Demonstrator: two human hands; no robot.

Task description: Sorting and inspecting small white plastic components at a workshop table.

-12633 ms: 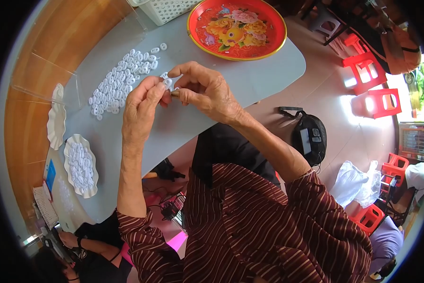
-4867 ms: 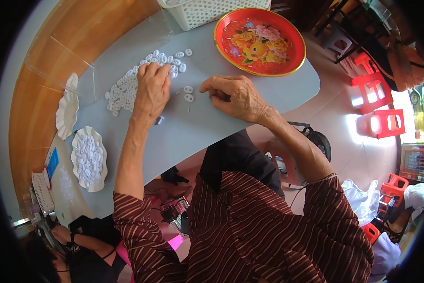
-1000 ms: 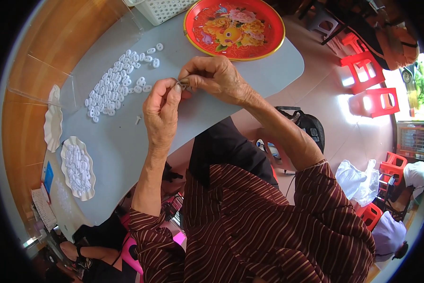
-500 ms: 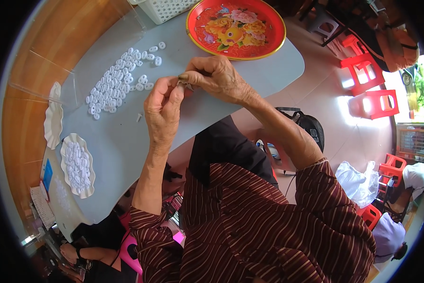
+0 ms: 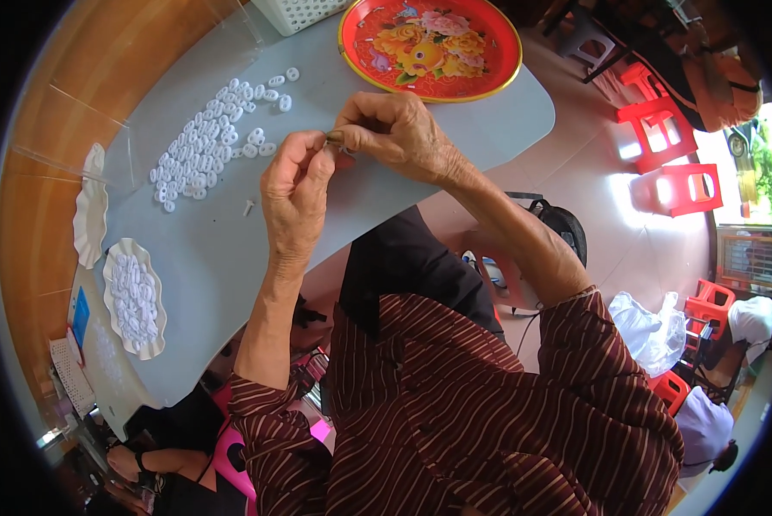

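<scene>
My left hand point(image 5: 296, 189) and my right hand point(image 5: 403, 142) meet over the grey table, fingertips pinched together. Something small and pale is partly visible between them, too hidden by the fingers to name. To the left of my hands lies a spread of small white oval plastic pieces point(image 5: 199, 146), each with two holes. A single small white peg-like piece point(image 5: 248, 208) rests on the tabletop beside my left wrist. Farther left, a white wavy-edged dish point(image 5: 159, 331) holds a heap of small white pieces.
A round red floral tray point(image 5: 438, 93) with a gold rim stands at the far edge, beside a white perforated basket point(image 5: 296, 15). Another wavy-edged dish point(image 5: 92, 206) sits at the left. A co-worker's hand point(image 5: 124, 463) shows lower left. Red stools point(image 5: 657, 133) stand on the floor at right.
The view has shifted slightly, so the table things appear a little farther left. My right hand has lifted slightly; both hands keep their fingertips together.
</scene>
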